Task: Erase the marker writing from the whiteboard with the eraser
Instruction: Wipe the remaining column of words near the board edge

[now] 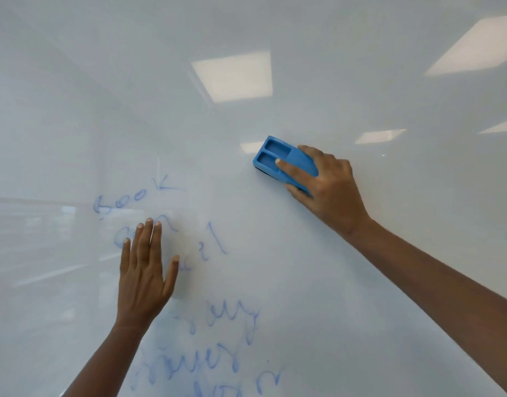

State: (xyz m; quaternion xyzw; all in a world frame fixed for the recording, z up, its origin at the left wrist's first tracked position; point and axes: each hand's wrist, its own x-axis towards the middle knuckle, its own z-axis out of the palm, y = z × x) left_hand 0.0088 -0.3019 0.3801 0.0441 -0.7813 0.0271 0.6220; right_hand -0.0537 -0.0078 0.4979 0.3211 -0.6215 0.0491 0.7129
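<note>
A glossy whiteboard [275, 253] fills the whole view. Blue marker writing [123, 199] runs down its left and lower middle, with more faint, smeared words [217, 319] below. My right hand [329, 190] presses a blue plastic eraser [278, 159] flat against the board, up and to the right of the writing, index finger laid along its back. My left hand [144, 273] rests flat on the board with fingers spread, covering part of the second line of writing.
Ceiling light panels reflect in the board at the top middle [232, 77] and upper right [481, 47]. The board's right half carries no writing.
</note>
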